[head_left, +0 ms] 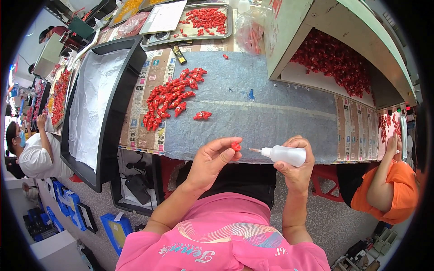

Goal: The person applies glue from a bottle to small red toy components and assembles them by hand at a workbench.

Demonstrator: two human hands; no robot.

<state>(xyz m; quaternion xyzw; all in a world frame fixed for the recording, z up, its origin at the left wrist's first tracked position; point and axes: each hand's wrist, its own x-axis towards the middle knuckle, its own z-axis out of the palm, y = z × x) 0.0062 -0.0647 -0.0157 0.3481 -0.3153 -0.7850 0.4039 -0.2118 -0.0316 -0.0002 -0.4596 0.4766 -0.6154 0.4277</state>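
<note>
Left hand [210, 160] has narrow pinch on small red piece [236, 147] near front edge of gray mat [271, 122]. Right hand [299, 172] wrapped round white squeeze bottle [288, 156], nozzle [266, 151] aimed at piece, tip just short

At left stands a black tray [121, 92] lined with white film [97, 99], with a masked person in white [43, 156] beyond it and blue cases [72, 205] on the floor [327, 219]. A white sheet [163, 17], a small black-and-yellow item [179, 54] and a clear bag [249, 36] lie toward the table's [357, 122] far side. At right, a person in orange [386, 194] is near a red stool [324, 171].
</note>
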